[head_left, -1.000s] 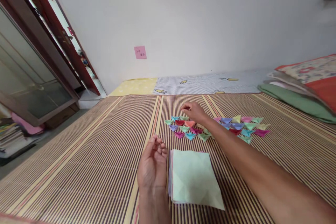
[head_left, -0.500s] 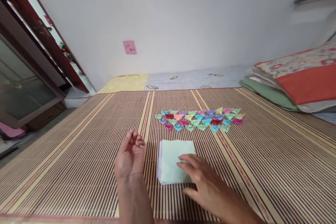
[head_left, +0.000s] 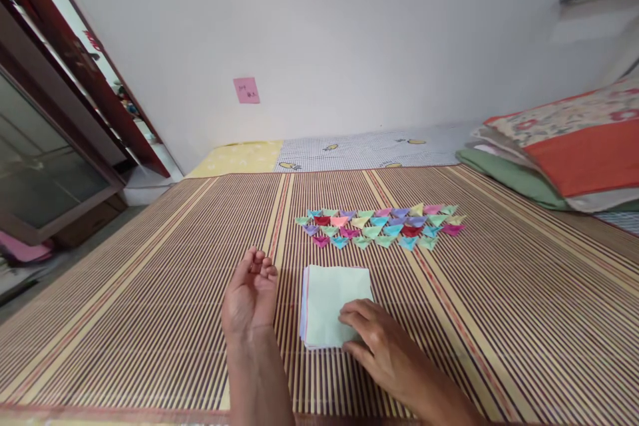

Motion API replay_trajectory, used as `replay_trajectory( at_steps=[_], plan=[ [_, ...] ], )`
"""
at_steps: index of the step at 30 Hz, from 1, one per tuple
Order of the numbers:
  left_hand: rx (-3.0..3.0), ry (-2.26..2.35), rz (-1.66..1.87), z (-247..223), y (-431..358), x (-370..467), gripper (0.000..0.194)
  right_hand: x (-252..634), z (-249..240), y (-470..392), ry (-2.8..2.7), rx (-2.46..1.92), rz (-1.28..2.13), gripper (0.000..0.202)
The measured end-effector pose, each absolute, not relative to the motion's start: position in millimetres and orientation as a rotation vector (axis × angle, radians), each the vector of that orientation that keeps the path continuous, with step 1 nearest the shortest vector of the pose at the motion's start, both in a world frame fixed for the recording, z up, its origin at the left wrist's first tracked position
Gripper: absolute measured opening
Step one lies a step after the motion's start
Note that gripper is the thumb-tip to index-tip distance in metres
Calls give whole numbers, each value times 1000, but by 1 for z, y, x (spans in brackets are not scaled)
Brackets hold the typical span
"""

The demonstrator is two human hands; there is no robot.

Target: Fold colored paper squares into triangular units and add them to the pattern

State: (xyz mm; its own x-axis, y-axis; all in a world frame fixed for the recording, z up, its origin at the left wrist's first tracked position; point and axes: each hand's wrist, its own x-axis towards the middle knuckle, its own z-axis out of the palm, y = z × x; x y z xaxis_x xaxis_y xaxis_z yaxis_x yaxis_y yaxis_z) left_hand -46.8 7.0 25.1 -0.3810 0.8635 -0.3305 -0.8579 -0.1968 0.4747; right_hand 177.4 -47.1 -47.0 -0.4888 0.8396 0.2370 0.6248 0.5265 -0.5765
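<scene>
A stack of square paper sheets [head_left: 327,303] lies on the striped mat, a pale green sheet on top and lilac and pink edges showing at its left. Over the lower right of the stack is my right hand [head_left: 382,339], its bent fingertips at the top sheet and its thumb apart near the bottom edge. No sheet is visibly lifted. To the left of the paper, my left hand [head_left: 253,296] rests palm up with loosely curled fingers and nothing in it. Beyond the stack, several small folded paper pieces [head_left: 372,232] in many colours stand in rows.
The striped bamboo mat [head_left: 164,293] spreads under everything. Folded bedding [head_left: 589,153] with a red and floral cover is piled at the right. A pink note [head_left: 246,90] is stuck on the white wall [head_left: 349,33]. A glass-fronted cabinet [head_left: 44,153] stands at far left.
My right hand's thumb has drawn up towards its fingers, and the hand has settled lower at the stack's lower right. My left hand has shifted barely to the right.
</scene>
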Motion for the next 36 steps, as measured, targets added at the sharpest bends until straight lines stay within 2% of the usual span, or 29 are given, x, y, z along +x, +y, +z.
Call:
replay_trajectory(
  at_steps=[6,17,23,29,36],
  plan=[
    [4,717,1824,26,8,-43,20,176,-54,-48,-2281,-1185,575,45],
    [-3,712,1795,23,9,-38,20,185,-49,-45,-2212,-1123,723,28],
    [13,709,1789,18,12,-37,20,180,-51,-47,-2254,-1159,638,42],
    [-3,712,1781,22,11,-35,23,179,-51,-48,-2220,-1140,664,35],
    [20,696,1782,17,12,-34,19,180,-49,-47,-2246,-1093,633,25]
  ],
)
